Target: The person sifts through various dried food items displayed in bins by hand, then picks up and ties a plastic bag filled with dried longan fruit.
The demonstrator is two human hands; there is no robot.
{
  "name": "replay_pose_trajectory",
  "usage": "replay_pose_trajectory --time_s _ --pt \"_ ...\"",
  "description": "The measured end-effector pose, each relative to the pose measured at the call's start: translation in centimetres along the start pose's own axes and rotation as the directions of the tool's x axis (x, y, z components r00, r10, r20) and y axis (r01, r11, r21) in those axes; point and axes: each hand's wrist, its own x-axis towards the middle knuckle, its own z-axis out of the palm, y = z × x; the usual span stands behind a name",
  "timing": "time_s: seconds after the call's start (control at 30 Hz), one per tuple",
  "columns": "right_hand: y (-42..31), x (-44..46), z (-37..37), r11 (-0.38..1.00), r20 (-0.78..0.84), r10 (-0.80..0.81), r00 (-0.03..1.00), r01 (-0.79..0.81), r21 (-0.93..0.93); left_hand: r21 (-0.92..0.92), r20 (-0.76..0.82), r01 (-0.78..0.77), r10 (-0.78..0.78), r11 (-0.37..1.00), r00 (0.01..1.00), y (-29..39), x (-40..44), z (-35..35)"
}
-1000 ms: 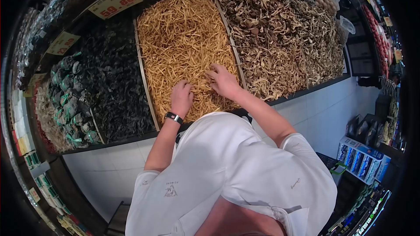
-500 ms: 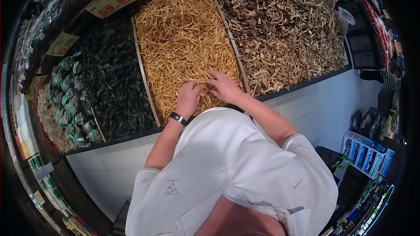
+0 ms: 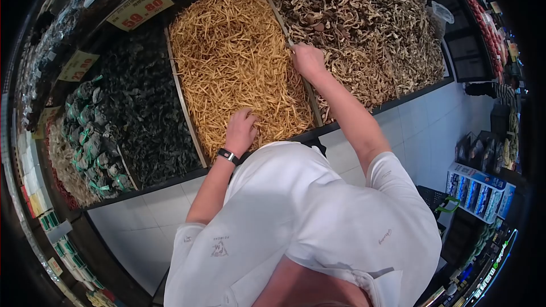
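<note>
A wide bin of dried yellow strips lies in front of me. My left hand, with a dark wristband, rests on the strips near the bin's front, its fingers loosely bent and apart. Farther back, my right hand is at the wooden divider on the bin's right side. Its fingers are closed and point down at the divider's edge; what is between them, if anything, is hidden. Right of the divider lie brown dried mushrooms.
Dark dried leafy pieces fill the bin on the left, beside bundles with green ties. Price signs stand along the back. White tiles face the counter's front. A box of blue packets stands at the right.
My right hand has moved away from me and to the right, from the yellow strips to the divider, and its fingers have closed. My left hand has stayed nearly in place.
</note>
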Motion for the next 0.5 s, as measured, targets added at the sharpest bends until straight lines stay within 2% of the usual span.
replay_pose_trajectory --time_s 0.03,0.1,0.2,0.23,0.37,0.47,0.5 --pt "0.6 1.4 0.6 1.0 -0.004 -0.002 1.0 0.002 0.0 0.003 -0.003 -0.002 0.002 1.0 1.0 0.0 0.0 0.1" --pt "1.4 3.3 2.2 0.985 0.129 -0.007 0.992 0.029 -0.17 0.001 -0.016 0.015 -0.015 1.0 1.0 0.0 -0.1 0.3" --pt "1.2 4.5 3.3 0.985 0.154 -0.036 0.987 0.061 -0.163 0.017 -0.006 0.04 -0.039 0.999 0.999 -0.1 -0.1 0.4" --pt "1.0 4.8 3.5 0.985 0.204 0.001 0.979 0.035 -0.17 0.027 -0.012 0.045 -0.045 0.999 0.999 -0.1 -0.1 0.5" --pt "0.6 4.9 2.4 0.986 0.215 0.019 0.976 0.018 -0.168 0.018 -0.017 0.056 -0.055 0.998 0.998 -0.3 0.0 0.8" --pt "0.5 4.1 0.0 0.997 0.214 0.032 0.976 -0.016 -0.076 0.008 -0.018 0.058 -0.058 0.998 0.998 -0.5 0.2 0.9" --pt "0.8 3.7 -0.6 0.995 0.114 0.042 0.993 -0.051 0.085 0.005 -0.016 0.056 -0.056 0.998 0.998 -0.5 0.3 1.0"
